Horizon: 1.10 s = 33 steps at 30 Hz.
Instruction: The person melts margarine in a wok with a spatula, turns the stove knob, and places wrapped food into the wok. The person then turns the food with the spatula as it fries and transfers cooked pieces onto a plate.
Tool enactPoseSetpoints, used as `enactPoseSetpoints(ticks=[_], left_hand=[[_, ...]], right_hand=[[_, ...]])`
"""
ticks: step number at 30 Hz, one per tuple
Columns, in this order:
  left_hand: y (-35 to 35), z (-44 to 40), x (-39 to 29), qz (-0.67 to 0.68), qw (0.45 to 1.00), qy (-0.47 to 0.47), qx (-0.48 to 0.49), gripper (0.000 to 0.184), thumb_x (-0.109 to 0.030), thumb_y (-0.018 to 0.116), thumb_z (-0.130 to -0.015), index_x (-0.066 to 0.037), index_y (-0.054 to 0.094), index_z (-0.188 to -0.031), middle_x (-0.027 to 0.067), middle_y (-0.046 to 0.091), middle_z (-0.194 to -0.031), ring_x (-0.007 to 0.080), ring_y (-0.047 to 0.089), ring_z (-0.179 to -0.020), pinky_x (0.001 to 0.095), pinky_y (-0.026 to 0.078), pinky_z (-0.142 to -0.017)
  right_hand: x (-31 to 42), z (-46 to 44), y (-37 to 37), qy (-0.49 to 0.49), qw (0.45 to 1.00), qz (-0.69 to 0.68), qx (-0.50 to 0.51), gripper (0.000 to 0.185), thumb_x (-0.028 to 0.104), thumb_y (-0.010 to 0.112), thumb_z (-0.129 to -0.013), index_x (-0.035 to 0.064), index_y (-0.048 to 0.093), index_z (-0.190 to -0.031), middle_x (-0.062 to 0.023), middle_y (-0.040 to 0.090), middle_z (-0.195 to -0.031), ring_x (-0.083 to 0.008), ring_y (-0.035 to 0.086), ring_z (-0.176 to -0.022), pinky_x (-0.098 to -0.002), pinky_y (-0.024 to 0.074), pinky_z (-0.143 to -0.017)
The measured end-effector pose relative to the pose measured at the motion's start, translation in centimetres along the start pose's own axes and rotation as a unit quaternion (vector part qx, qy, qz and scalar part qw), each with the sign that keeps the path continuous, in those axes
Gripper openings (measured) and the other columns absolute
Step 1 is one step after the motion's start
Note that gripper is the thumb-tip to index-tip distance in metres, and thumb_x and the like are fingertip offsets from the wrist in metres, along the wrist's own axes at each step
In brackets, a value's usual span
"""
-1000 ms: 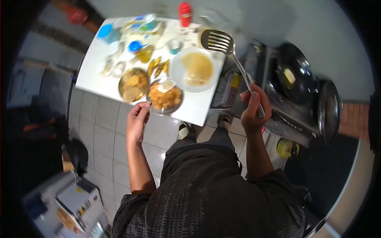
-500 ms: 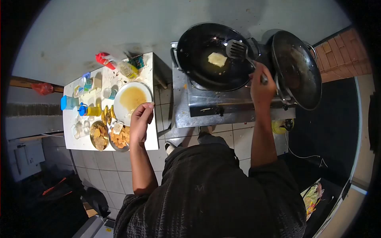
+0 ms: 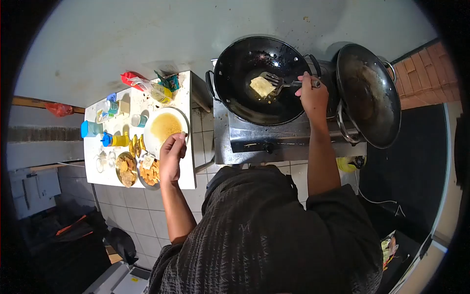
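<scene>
My right hand (image 3: 314, 100) grips the handle of a slotted spatula (image 3: 274, 81), its blade at the right edge of a pale yellow, squarish piece of food (image 3: 263, 86). That piece lies in a little oil at the bottom of a black wok (image 3: 259, 110) on the stove. My left hand (image 3: 172, 152) is closed, thumb against the fingers, above the near edge of a white plate (image 3: 153, 144) of yellowish-brown liquid. Whatever it may hold is hidden.
A second wok (image 3: 372, 98) leans tilted on the stove's right side. On the white table (image 3: 103, 179) stand a metal bowl of fried pieces (image 3: 126, 171), a plate of orange pieces (image 3: 151, 171), bananas (image 3: 136, 144), an oil bottle (image 3: 160, 93) and a blue-lidded bottle (image 3: 117, 140).
My right hand has brought the spatula lower, from above the upper right of the food to its right edge. The food looks turned a little. My left hand stays closed near the plate.
</scene>
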<state>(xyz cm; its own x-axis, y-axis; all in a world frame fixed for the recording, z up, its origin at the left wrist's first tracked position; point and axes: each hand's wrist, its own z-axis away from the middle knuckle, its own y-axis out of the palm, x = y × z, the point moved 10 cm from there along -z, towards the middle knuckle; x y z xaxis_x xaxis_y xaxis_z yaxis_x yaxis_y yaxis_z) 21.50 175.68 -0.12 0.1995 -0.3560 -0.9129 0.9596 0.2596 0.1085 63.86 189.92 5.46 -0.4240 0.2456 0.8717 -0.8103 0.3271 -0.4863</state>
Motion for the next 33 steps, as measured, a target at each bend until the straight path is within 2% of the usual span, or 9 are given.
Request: enactPoseSetpoints(ticks=[3, 5, 12, 14, 21, 24, 26, 29, 33], left_hand=[[-1.0, -0.9, -1.6, 0.003, 1.0, 0.01, -0.021, 0.018, -0.022, 0.062, -0.093, -0.004, 0.064, -0.094, -0.0073, 0.045, -0.066, 0.0033, 0.035, -0.057, 0.02, 0.026, -0.053], [-1.3, -1.8, -2.0, 0.0, 1.0, 0.014, -0.018, 0.018, -0.023, 0.062, -0.093, -0.004, 0.064, -0.095, -0.0072, 0.046, -0.066, 0.0033, 0.035, -0.057, 0.02, 0.026, -0.053], [-1.6, -3.7, -2.6, -0.014, 1.0, 0.01, -0.003, 0.02, -0.024, 0.061, -0.093, -0.004, 0.065, -0.096, -0.0072, 0.046, -0.066, 0.0032, 0.035, -0.057, 0.0198, 0.026, -0.053], [-1.7, -4.2, -2.6, -0.013, 1.0, 0.007, 0.0, 0.02, -0.024, 0.061, -0.093, -0.004, 0.065, -0.096, -0.0073, 0.045, -0.065, 0.0032, 0.035, -0.057, 0.02, 0.026, -0.052], [-2.2, -5.5, -2.6, 0.002, 1.0, 0.008, 0.01, 0.023, -0.023, 0.06, -0.094, -0.001, 0.064, -0.099, -0.0076, 0.042, -0.065, 0.0028, 0.033, -0.055, 0.0202, 0.023, -0.051], [-2.1, -5.6, -2.7, 0.005, 1.0, 0.007, 0.015, 0.023, -0.023, 0.06, -0.094, -0.001, 0.064, -0.1, -0.0078, 0.041, -0.064, 0.0027, 0.032, -0.055, 0.0203, 0.022, -0.05], [-2.0, -5.7, -2.4, 0.01, 1.0, 0.005, 0.015, 0.023, -0.023, 0.06, -0.094, -0.001, 0.064, -0.099, -0.0076, 0.042, -0.064, 0.0028, 0.032, -0.055, 0.0203, 0.022, -0.05], [-1.8, -5.7, -1.8, 0.019, 1.0, 0.003, 0.023, 0.023, -0.023, 0.061, -0.094, -0.001, 0.064, -0.099, -0.0073, 0.043, -0.064, 0.0034, 0.033, -0.055, 0.0204, 0.024, -0.051], [-1.7, -4.9, -2.1, 0.019, 1.0, 0.004, 0.011, 0.022, -0.023, 0.061, -0.093, -0.002, 0.064, -0.098, -0.0066, 0.043, -0.064, 0.0044, 0.035, -0.056, 0.0204, 0.027, -0.052]], right_hand=[[1.5, 2.4, -1.1, 0.002, 1.0, 0.0, -0.029, 0.038, 0.036, 0.052, -0.095, 0.0024, 0.071, -0.097, -0.0069, 0.065, -0.059, -0.0148, 0.064, -0.058, -0.029, 0.0489, -0.061], [2.9, 4.0, -0.9, -0.061, 0.997, -0.045, -0.008, 0.033, 0.03, 0.055, -0.095, 0.0016, 0.071, -0.101, -0.007, 0.066, -0.064, -0.0106, 0.063, -0.058, -0.026, 0.0477, -0.056], [4.2, 9.2, -0.4, -0.092, 0.994, -0.047, 0.016, 0.023, 0.017, 0.058, -0.094, -0.0005, 0.07, -0.103, -0.0086, 0.071, -0.079, -0.0085, 0.064, -0.064, -0.0246, 0.0496, -0.059], [6.0, 10.6, -0.2, -0.218, 0.975, -0.041, 0.015, 0.02, 0.013, 0.058, -0.094, -0.0007, 0.069, -0.104, -0.0081, 0.071, -0.083, -0.0079, 0.063, -0.065, -0.024, 0.0495, -0.059], [4.7, 10.3, -1.6, -0.122, 0.989, -0.079, -0.026, 0.019, 0.011, 0.057, -0.094, -0.0005, 0.07, -0.102, -0.0067, 0.068, -0.073, -0.0062, 0.062, -0.061, -0.0226, 0.0464, -0.054], [3.3, 7.9, -2.1, -0.069, 0.985, -0.134, -0.083, 0.023, 0.018, 0.057, -0.095, -0.0007, 0.07, -0.098, -0.0054, 0.064, -0.064, -0.0071, 0.061, -0.057, -0.0225, 0.0449, -0.053], [1.2, 5.2, -1.9, 0.02, 0.988, -0.119, -0.097, 0.033, 0.027, 0.053, -0.096, -0.0004, 0.07, -0.093, -0.0055, 0.063, -0.059, -0.0107, 0.061, -0.053, -0.0254, 0.0461, -0.052], [-0.6, 1.7, -0.4, 0.053, 0.995, -0.049, -0.063, 0.041, 0.034, 0.048, -0.094, 0.0006, 0.071, -0.09, -0.0075, 0.063, -0.056, -0.0166, 0.064, -0.054, -0.0309, 0.0493, -0.057], [-1.7, 0.2, 0.4, 0.09, 0.995, -0.008, -0.042, 0.042, 0.033, 0.045, -0.091, 0.0005, 0.072, -0.087, -0.0099, 0.065, -0.057, -0.0213, 0.066, -0.06, -0.0349, 0.0508, -0.064]])
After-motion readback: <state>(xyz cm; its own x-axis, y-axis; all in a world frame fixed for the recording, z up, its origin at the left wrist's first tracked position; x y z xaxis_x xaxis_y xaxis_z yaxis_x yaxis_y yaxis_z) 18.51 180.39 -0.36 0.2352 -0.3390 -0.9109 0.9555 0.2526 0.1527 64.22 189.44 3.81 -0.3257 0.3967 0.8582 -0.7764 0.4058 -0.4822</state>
